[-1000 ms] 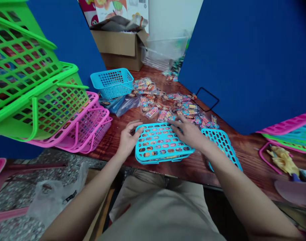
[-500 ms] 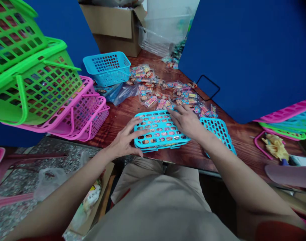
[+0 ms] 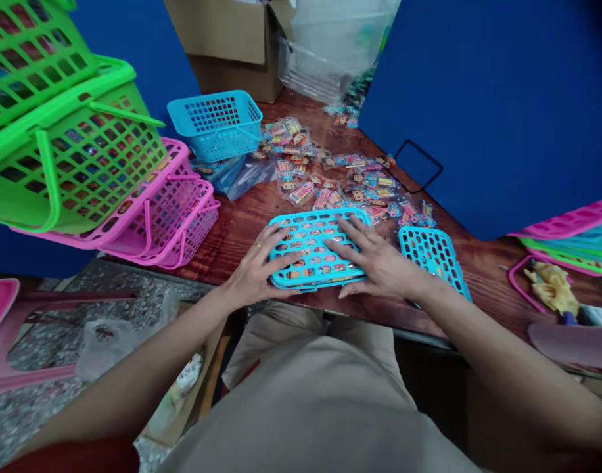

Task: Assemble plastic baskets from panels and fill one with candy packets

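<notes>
A cyan perforated plastic basket (image 3: 318,249) lies flat on the wooden table (image 3: 242,223), its holes facing up and small cartoon-face pieces showing through them. My left hand (image 3: 259,266) rests on its left part, fingers spread across the holes. My right hand (image 3: 374,259) lies spread on its right part. Neither hand clearly grips it. A second cyan basket (image 3: 432,256) lies just beyond my right hand, partly hidden by my forearm. Many clear packets of colourful cartoon-face items (image 3: 325,180) are scattered just beyond the first basket.
A small blue basket (image 3: 215,125) stands at the back left. Stacked pink baskets (image 3: 183,223) and green baskets (image 3: 69,157) rise at the left. A cardboard box (image 3: 227,52) and a clear plastic tub (image 3: 321,59) stand behind the table, with blue panels on both sides.
My left hand has moved from the basket's left edge further onto it, and both hands now lie spread across it. The whole scene sits higher in the view.
</notes>
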### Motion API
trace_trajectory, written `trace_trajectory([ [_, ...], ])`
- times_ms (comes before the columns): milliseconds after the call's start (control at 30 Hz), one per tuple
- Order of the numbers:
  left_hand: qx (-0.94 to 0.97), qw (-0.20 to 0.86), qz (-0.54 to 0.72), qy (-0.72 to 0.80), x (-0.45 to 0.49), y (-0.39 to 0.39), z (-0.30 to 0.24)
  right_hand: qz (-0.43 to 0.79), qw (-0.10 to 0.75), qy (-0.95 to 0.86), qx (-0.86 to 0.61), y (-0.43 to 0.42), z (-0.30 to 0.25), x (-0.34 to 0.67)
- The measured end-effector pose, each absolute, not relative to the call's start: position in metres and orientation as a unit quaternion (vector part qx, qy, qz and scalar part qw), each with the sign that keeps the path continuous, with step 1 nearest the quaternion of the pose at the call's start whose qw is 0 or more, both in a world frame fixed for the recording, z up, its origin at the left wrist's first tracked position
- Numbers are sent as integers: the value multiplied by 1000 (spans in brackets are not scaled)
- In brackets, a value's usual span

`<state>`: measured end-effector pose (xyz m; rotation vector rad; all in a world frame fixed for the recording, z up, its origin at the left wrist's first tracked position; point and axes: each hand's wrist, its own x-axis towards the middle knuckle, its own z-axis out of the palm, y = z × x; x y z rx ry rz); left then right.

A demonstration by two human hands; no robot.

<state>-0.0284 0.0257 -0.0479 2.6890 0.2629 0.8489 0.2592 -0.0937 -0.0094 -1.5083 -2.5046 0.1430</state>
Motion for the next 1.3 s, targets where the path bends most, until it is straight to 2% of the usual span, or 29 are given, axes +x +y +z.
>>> trace_trajectory([
  [367, 919, 201, 323, 109, -29, 24, -63, 25, 124, -840, -528, -105, -26, 254],
  [567, 917, 224, 314, 104, -27, 23, -53, 41, 135, -825, -547, -104, -18, 252],
  [700, 891, 217, 369, 152, -27, 10, -47, 40, 145, -830, -537, -102, -10, 253],
  [800, 837, 194, 459, 225, -31, -3, -49, 32, 147, -834, -531, -102, -10, 252],
  [900, 821, 105, 502, 250, -38, -15, -55, 27, 147, -828, -541, -103, -14, 252],
  [1000, 858, 39, 459, 227, -41, -23, -58, 23, 150, -819, -553, -105, -19, 252],
  [1300, 891, 53, 385, 234, -38, -25, -58, 0, 148, -820, -553, -107, -26, 249],
])
